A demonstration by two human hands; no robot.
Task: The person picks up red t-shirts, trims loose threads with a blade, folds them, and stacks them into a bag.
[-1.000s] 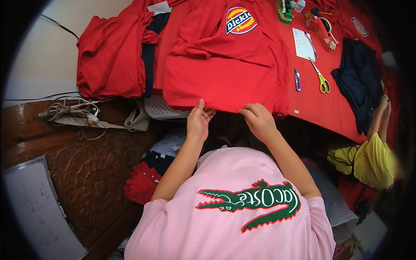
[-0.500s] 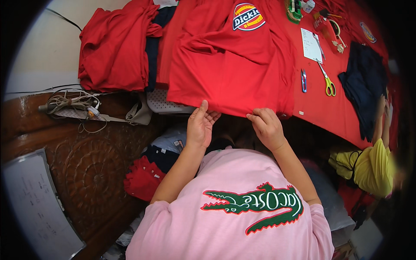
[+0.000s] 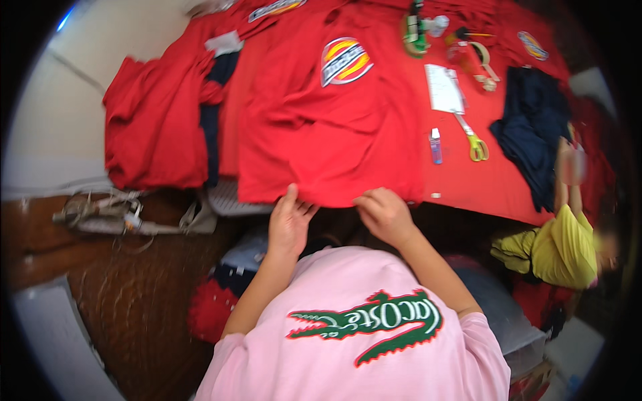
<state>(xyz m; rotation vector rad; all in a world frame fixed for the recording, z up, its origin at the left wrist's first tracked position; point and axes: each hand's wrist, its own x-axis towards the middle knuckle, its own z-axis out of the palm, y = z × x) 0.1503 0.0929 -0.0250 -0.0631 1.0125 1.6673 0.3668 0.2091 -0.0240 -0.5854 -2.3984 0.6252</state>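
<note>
A red T-shirt (image 3: 301,144) with a round striped patch lies wrinkled on the table, its hem along the near edge. My left hand (image 3: 289,226) is closed on this hem, thumb on top and fingers curled beneath. A short way to the right, my right hand (image 3: 386,217) pinches the same hem between thumb and fingers. The stretch of hem between my hands lies fairly straight. Motion blur softens the fabric, and the fingertips under it are hidden.
Right of the shirt lie thread snips (image 3: 436,146), yellow-handled scissors (image 3: 476,144), a paper sheet (image 3: 445,90) and dark garments (image 3: 535,127). A green bottle (image 3: 416,33) stands behind. More red garments (image 3: 157,127) are at left. A person in yellow (image 3: 562,247) works at right.
The whole view has shifted, so the table and shirt appear lower and farther left. Both hands keep their hold on the hem.
</note>
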